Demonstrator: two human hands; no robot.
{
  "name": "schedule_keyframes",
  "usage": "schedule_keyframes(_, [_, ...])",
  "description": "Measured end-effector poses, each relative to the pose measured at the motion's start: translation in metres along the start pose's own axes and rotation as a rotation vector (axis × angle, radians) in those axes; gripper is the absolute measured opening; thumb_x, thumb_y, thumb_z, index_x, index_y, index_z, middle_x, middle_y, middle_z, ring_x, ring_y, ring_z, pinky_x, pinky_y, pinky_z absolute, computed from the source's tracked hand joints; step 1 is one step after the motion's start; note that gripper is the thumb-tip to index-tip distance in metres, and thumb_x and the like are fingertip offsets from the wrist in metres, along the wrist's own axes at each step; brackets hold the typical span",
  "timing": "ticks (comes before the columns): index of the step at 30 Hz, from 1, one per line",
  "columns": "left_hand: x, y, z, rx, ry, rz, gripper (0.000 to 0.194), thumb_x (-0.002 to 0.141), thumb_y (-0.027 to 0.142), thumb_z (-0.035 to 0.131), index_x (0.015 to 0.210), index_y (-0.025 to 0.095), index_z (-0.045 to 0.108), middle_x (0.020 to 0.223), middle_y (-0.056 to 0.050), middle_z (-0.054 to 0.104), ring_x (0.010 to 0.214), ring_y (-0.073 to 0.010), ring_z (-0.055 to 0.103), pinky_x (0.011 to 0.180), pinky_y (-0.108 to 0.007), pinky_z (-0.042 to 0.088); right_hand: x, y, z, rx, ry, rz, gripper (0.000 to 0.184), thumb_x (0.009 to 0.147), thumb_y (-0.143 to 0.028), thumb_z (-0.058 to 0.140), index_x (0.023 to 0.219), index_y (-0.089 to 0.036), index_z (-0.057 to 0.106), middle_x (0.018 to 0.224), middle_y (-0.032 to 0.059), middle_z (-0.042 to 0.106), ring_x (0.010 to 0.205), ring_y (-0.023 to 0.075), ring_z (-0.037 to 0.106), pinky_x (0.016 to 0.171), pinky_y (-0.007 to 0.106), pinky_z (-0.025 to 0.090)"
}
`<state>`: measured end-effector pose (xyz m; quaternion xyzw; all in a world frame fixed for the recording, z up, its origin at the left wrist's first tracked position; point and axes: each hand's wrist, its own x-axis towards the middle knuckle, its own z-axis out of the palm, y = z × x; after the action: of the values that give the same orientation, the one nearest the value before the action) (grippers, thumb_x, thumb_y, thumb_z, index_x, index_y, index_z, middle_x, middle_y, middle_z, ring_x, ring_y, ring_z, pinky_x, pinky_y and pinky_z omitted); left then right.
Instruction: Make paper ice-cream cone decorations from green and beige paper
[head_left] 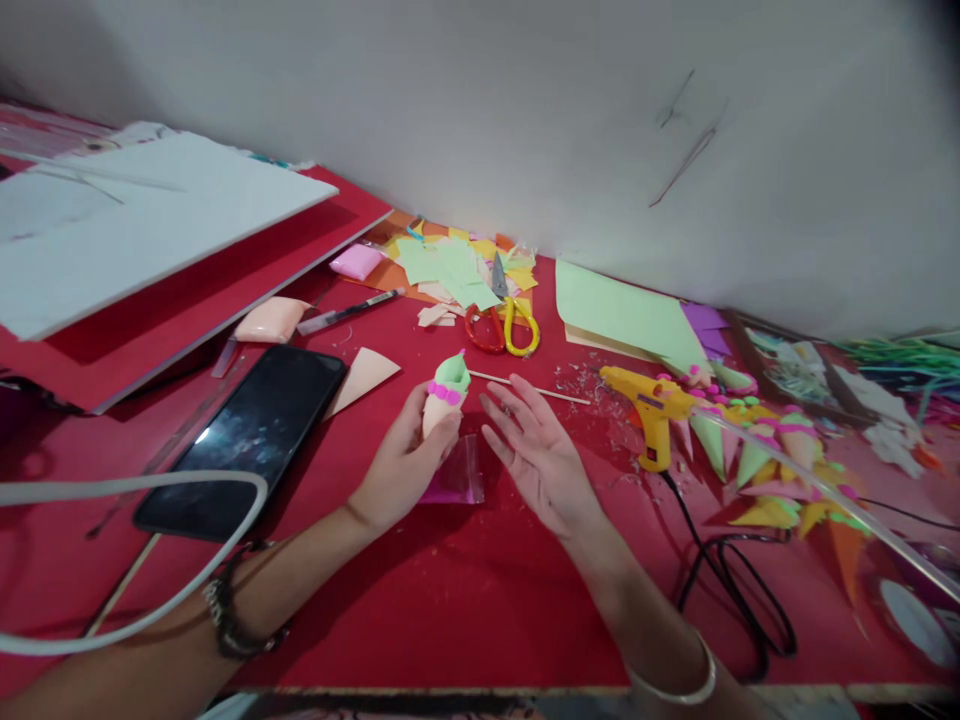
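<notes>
My left hand (401, 462) is closed around a small paper ice-cream cone (444, 396), peach below, green on top, with a band of pink dots. It holds the cone upright above a small clear bag of pink pieces (457, 478). My right hand (534, 450) hovers just right of the cone with fingers stretched out and apart, holding nothing. A thin wooden stick (529, 388) lies just beyond my fingertips on the red table (465, 590).
A yellow glue gun (651, 408) with a black cord stands to the right beside several finished paper cones (757, 450). Red and yellow scissors (504, 322), paper scraps, green sheets (622, 315), a pen (349, 312) and a black phone (251, 435) lie around. A white board (127, 215) sits at left.
</notes>
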<state>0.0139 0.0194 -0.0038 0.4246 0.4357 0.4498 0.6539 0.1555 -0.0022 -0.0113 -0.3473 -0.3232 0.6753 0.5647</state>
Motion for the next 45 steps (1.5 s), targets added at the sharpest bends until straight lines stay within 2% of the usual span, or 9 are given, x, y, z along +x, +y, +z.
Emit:
schedule_keyframes(3, [0.0, -0.002, -0.002, 0.018, -0.017, 0.013, 0.017, 0.076, 0.028, 0.05, 0.086, 0.018, 0.041, 0.056, 0.008, 0.036, 0.045, -0.0033, 0.031, 0.042, -0.015, 0.027, 0.001, 0.002, -0.003, -0.006, -0.004, -0.023, 0.055, 0.065, -0.004, 0.047, 0.113, -0.03, 0.044, 0.126, -0.0011, 0.042, 0.115, 0.0136, 0.041, 0.098, 0.032, 0.033])
schedule_keyframes(5, [0.0, -0.004, -0.002, 0.043, -0.034, 0.024, 0.016, 0.077, 0.029, 0.048, 0.085, 0.018, 0.04, 0.055, 0.008, 0.035, 0.045, -0.0037, 0.031, 0.042, -0.015, 0.027, 0.002, 0.004, -0.005, -0.098, 0.051, -0.066, 0.049, 0.063, -0.003, 0.046, 0.105, -0.027, 0.05, 0.115, -0.001, 0.05, 0.107, 0.013, 0.048, 0.093, 0.03, 0.037])
schedule_keyframes(8, [0.0, -0.004, -0.003, 0.083, -0.043, 0.044, 0.015, 0.077, 0.029, 0.047, 0.085, 0.019, 0.04, 0.052, 0.008, 0.034, 0.044, -0.0044, 0.031, 0.042, -0.016, 0.027, 0.002, 0.007, -0.007, -0.433, 0.152, -0.115, 0.023, 0.067, -0.007, 0.045, 0.081, -0.021, 0.056, 0.081, -0.0013, 0.057, 0.078, 0.0109, 0.055, 0.075, 0.026, 0.043])
schedule_keyframes(11, [0.0, -0.004, -0.003, 0.114, -0.015, 0.056, 0.015, 0.077, 0.029, 0.046, 0.085, 0.019, 0.04, 0.051, 0.008, 0.034, 0.044, -0.0049, 0.032, 0.042, -0.016, 0.028, 0.001, 0.009, -0.007, -0.718, 0.182, -0.139, 0.016, 0.069, -0.008, 0.042, 0.072, -0.019, 0.052, 0.067, -0.0027, 0.051, 0.064, 0.0093, 0.05, 0.062, 0.023, 0.041])
schedule_keyframes(17, [0.002, -0.011, -0.008, 0.179, 0.037, 0.117, 0.015, 0.078, 0.03, 0.044, 0.088, 0.02, 0.041, 0.055, 0.008, 0.037, 0.046, -0.0055, 0.034, 0.046, -0.017, 0.031, -0.001, 0.012, -0.007, -1.015, 0.058, -0.155, 0.02, 0.068, -0.006, 0.039, 0.071, -0.019, 0.054, 0.071, -0.0012, 0.055, 0.068, 0.0105, 0.051, 0.063, 0.023, 0.039])
schedule_keyframes(25, [0.008, -0.014, -0.014, 0.256, 0.073, 0.207, 0.013, 0.077, 0.03, 0.044, 0.085, 0.02, 0.041, 0.058, 0.007, 0.042, 0.048, -0.0058, 0.037, 0.049, -0.018, 0.033, -0.003, 0.007, 0.0, -0.982, -0.11, -0.078, 0.019, 0.074, -0.014, 0.045, 0.088, -0.017, 0.058, 0.086, 0.0034, 0.06, 0.078, 0.0126, 0.054, 0.072, 0.026, 0.042])
schedule_keyframes(33, [0.011, -0.011, -0.012, 0.245, 0.081, 0.22, 0.012, 0.075, 0.03, 0.045, 0.077, 0.019, 0.041, 0.057, 0.007, 0.044, 0.048, -0.0062, 0.04, 0.05, -0.018, 0.034, -0.008, -0.001, 0.004, -1.092, -0.328, -0.155, 0.023, 0.076, -0.022, 0.051, 0.099, -0.021, 0.054, 0.095, 0.0024, 0.052, 0.083, 0.0112, 0.05, 0.077, 0.025, 0.04])
schedule_keyframes(38, [0.014, -0.019, -0.014, 0.285, 0.07, 0.228, 0.013, 0.077, 0.032, 0.043, 0.081, 0.02, 0.04, 0.058, 0.007, 0.044, 0.047, -0.0059, 0.039, 0.049, -0.018, 0.034, -0.008, 0.003, 0.004, -1.259, -0.413, -0.209, 0.016, 0.074, -0.024, 0.055, 0.089, -0.02, 0.059, 0.096, 0.003, 0.048, 0.09, 0.0137, 0.047, 0.083, 0.027, 0.038])
schedule_keyframes(45, [0.013, -0.019, -0.014, 0.447, 0.09, 0.293, 0.016, 0.079, 0.032, 0.039, 0.087, 0.019, 0.042, 0.064, 0.004, 0.044, 0.054, -0.008, 0.042, 0.054, -0.021, 0.035, -0.006, 0.007, 0.001, -1.268, -0.428, -0.199, 0.011, 0.076, -0.022, 0.054, 0.084, -0.019, 0.061, 0.093, 0.0026, 0.047, 0.092, 0.0131, 0.047, 0.085, 0.027, 0.037])
